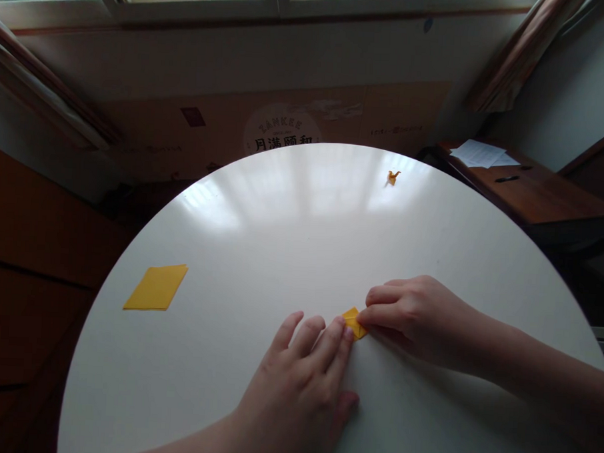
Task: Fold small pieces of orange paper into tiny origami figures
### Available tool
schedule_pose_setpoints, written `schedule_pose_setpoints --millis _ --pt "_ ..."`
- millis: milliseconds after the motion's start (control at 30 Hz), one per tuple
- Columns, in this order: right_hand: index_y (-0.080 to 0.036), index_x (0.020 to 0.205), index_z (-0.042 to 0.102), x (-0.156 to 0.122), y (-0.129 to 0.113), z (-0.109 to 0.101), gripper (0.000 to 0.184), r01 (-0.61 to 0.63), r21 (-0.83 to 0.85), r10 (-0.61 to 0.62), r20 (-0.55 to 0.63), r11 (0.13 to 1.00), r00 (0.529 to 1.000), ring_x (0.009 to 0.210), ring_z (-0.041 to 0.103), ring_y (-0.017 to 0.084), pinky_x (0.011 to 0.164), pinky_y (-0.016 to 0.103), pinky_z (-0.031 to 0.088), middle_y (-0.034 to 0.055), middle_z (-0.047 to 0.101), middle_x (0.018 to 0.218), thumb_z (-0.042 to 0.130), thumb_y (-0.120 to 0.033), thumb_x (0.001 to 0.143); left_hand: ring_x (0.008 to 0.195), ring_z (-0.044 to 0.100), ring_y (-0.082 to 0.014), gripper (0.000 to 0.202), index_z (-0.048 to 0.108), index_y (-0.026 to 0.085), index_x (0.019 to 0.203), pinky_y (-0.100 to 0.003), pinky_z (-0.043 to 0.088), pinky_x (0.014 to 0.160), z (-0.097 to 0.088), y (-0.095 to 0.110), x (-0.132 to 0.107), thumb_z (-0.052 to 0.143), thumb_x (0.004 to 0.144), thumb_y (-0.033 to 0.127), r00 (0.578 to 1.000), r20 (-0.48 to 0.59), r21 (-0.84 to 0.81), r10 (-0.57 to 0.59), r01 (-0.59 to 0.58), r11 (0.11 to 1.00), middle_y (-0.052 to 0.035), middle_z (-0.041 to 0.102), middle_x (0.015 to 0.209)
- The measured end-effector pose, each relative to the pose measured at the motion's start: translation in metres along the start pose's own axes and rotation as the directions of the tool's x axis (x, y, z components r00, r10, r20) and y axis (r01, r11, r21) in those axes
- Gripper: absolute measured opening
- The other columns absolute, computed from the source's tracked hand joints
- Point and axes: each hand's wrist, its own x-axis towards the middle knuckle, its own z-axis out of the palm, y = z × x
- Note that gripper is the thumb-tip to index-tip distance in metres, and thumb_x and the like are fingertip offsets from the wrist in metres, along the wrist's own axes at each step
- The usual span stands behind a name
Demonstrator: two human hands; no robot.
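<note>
A small folded piece of yellow paper (354, 321) lies flat on the white round table (281, 252), with crease lines across it. My left hand (305, 377) rests palm down at its left edge, fingers stretched out, the fingertips pressing on the paper. From the right, my right hand (418, 318) pinches the paper's right edge between thumb and bent fingers. Part of the paper is hidden under both sets of fingertips.
A stack of yellow paper squares (156, 287) lies at the table's left. Near the far edge stands a small folded paper figure (393, 178), likely a crane. Beyond the table at right, loose white sheets (480, 154) lie on a wooden desk (558, 194).
</note>
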Motion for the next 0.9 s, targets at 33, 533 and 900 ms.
schedule_pose_setpoints --millis 33,533,900 --pt "-0.022 0.087 0.073 -0.001 -0.001 -0.001 0.020 0.006 -0.029 -0.006 0.007 1.000 1.000 0.065 0.058 0.013 0.057 0.024 0.035 0.0022 0.069 0.078 0.055 -0.018 0.097 0.114 0.052 -0.0279 0.053 0.057 0.015 0.137 -0.045 0.025 0.108 0.000 0.000 0.000 0.050 0.096 0.047 1.000 -0.002 0.002 0.001 -0.001 1.000 -0.0066 0.062 0.138" --pt "-0.022 0.098 0.074 -0.005 0.006 -0.008 0.020 0.000 0.084 0.006 -0.074 0.996 0.997 0.067 0.060 0.014 0.062 0.025 0.040 0.0032 0.069 0.078 0.055 -0.017 0.096 0.113 0.051 -0.0316 0.056 0.053 0.009 0.139 -0.049 0.031 0.107 0.004 0.000 0.000 0.047 0.097 0.046 0.999 0.031 -0.063 -0.010 0.011 0.998 -0.0146 0.061 0.132" --pt "-0.024 0.096 0.076 0.002 0.005 0.005 0.019 0.031 0.140 -0.028 -0.024 0.990 0.999 0.073 0.060 0.014 0.065 0.025 0.041 0.0036 0.068 0.084 0.057 -0.023 0.096 0.102 0.056 -0.0300 0.044 0.060 0.011 0.130 -0.048 0.044 0.096 -0.010 0.004 0.003 0.051 0.095 0.036 0.999 0.039 -0.160 0.015 -0.008 0.987 -0.0143 0.065 0.118"
